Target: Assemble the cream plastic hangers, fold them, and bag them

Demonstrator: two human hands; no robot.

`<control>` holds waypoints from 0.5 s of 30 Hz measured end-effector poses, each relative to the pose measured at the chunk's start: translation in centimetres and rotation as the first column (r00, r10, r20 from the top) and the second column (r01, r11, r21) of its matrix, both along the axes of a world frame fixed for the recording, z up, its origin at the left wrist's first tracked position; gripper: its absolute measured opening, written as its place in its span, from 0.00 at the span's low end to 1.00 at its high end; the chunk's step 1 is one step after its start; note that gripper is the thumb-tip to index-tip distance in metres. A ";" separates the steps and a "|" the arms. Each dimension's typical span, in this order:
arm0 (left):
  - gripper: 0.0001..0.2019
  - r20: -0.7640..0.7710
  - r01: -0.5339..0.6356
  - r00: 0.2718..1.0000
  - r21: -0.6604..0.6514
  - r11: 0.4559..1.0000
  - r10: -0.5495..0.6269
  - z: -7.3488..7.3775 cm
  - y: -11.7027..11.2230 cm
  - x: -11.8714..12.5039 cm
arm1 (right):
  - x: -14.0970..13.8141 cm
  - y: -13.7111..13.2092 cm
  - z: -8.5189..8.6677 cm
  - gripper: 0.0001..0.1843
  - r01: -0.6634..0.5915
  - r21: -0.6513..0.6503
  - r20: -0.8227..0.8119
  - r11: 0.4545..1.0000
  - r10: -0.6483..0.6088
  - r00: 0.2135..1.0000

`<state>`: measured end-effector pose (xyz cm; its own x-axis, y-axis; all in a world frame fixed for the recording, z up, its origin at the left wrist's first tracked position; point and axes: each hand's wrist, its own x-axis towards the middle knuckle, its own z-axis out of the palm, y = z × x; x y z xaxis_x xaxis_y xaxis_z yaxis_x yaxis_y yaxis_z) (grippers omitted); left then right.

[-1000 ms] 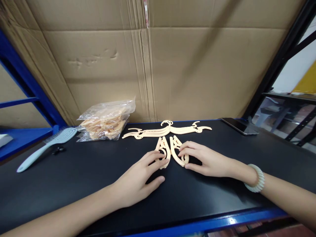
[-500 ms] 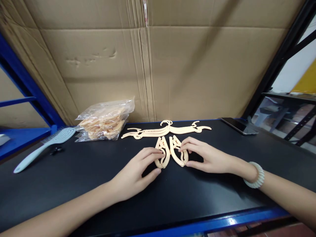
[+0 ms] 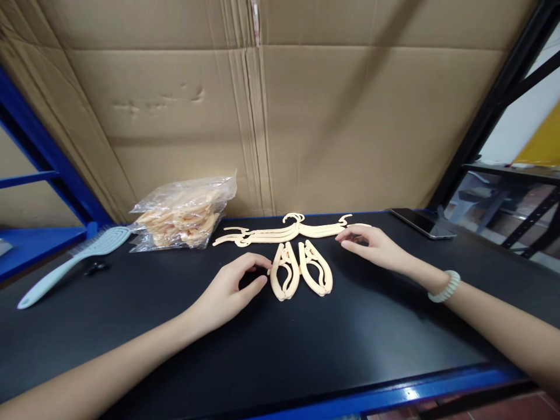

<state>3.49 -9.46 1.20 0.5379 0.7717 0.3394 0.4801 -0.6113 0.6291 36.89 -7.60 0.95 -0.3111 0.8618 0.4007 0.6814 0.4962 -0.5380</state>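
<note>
Two folded cream plastic hangers lie side by side on the black tabletop, the left folded hanger (image 3: 275, 283) and the right folded hanger (image 3: 326, 280). Behind them stretch several unfolded cream hangers (image 3: 271, 235), nested together with their hooks at the middle. My left hand (image 3: 230, 291) is open, thumb and fingers apart, its fingertips right beside the left folded hanger; whether they touch it I cannot tell. At the right end of the unfolded hangers, my right hand (image 3: 376, 248) hovers open with curved fingers, partly covering that end and holding nothing.
A clear bag of folded cream hangers (image 3: 179, 219) sits at the back left. Near it lie a pale blue hairbrush (image 3: 74, 265) and a small black item (image 3: 96, 268). A dark phone (image 3: 422, 223) rests at the back right. Cardboard (image 3: 350, 116) stands behind the table.
Both hands have let go of the folded hangers, which stay on the table. My left hand has drawn back to the left; my right hand has moved right and away, to the unfolded hangers.
</note>
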 end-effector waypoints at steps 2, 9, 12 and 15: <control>0.10 -0.001 -0.005 1.000 -0.009 1.000 0.005 0.0 0.0 0.0 | 1.1 0.7 0.1 0.12 0.046 0.101 0.079 0.994 -0.054 0.995; 0.10 -0.014 0.001 1.000 -0.014 1.000 -0.002 -0.1 0.0 -0.1 | 3.4 2.2 -0.3 0.15 0.090 0.250 0.243 0.964 -0.152 0.958; 0.10 -0.013 0.012 1.000 -0.016 1.000 -0.012 -0.2 0.1 -0.2 | 3.2 2.6 -1.0 0.17 0.039 0.268 0.269 0.963 -0.114 0.956; 0.10 -0.013 0.014 1.000 -0.023 1.000 -0.015 -0.2 0.1 -0.2 | 3.1 2.9 -1.9 0.18 -0.011 0.266 0.270 0.964 -0.063 0.961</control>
